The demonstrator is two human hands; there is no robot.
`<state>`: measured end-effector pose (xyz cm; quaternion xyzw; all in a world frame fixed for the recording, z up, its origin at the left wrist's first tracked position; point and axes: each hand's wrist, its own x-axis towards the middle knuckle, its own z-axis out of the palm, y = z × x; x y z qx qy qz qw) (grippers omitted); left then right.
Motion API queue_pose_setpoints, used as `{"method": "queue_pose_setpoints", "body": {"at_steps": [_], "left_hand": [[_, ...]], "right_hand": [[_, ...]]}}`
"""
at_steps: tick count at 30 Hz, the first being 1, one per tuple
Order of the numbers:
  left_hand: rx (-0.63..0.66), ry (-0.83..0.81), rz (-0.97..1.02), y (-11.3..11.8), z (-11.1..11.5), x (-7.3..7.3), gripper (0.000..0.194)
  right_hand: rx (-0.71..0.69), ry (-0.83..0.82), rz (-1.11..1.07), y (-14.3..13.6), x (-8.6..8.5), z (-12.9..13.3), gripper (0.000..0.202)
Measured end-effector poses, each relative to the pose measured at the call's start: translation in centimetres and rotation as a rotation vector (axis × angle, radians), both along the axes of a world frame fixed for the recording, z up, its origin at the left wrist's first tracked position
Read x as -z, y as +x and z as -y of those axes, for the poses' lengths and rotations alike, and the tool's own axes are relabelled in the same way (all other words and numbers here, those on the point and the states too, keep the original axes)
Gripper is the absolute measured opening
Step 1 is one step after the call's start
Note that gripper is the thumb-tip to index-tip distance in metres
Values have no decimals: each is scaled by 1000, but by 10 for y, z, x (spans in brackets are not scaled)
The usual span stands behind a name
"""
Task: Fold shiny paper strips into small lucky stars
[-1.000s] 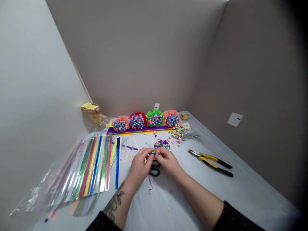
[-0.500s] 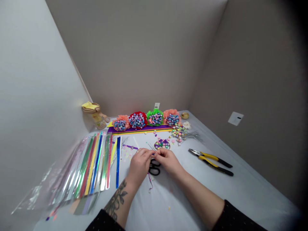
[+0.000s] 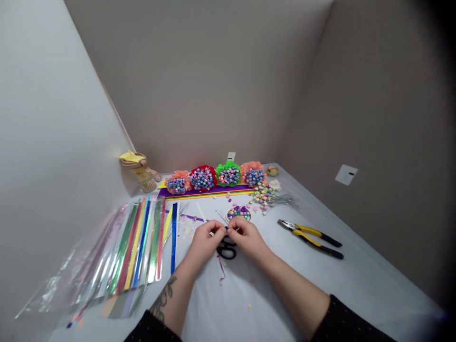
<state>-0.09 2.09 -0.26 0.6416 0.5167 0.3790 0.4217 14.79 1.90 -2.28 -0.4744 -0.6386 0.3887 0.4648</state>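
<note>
My left hand [image 3: 209,236] and my right hand [image 3: 245,232] meet over the middle of the table, fingertips pinched together on a small blue piece [image 3: 226,228]. Most of that piece is hidden by the fingers, so its exact shape cannot be made out. Just below the fingertips lie the black handles of scissors [image 3: 226,251]; their blades are covered by my hands. Behind the right hand sits a small round dish [image 3: 228,216] filled with purple, pink and green folded stars [image 3: 239,212]. A glittery blue strip [image 3: 174,237] lies left of my left hand.
Clear-sleeved coloured strips [image 3: 133,247] spread over the left side. Pliers with yellow-black handles [image 3: 313,238] lie at right. Along the back stand star-filled bouquets, one red-edged [image 3: 203,178] and one green-edged [image 3: 228,174]. Loose stars [image 3: 262,195] and thin wires [image 3: 285,200] lie back right.
My left hand's fingers have shifted from lying over the piece to a rounder pinch, with a gap showing behind the fingertips. The right hand keeps its pinch.
</note>
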Motion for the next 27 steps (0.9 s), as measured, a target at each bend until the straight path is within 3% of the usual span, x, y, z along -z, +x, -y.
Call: {"method": "queue_pose_setpoints", "body": {"at_steps": [4, 9, 11, 27], "left_hand": [[9, 20, 38, 0, 1, -1, 17], [-21, 46, 63, 0, 2, 0, 17], [-26, 61, 57, 1, 2, 0, 17], [-40, -2, 129, 3, 0, 4, 18]], "right_hand": [[42, 5, 36, 2, 2, -2, 7], [275, 187, 112, 4, 0, 0, 14], [303, 200, 130, 3, -2, 2, 11], [96, 86, -134, 0, 0, 2, 4]]}}
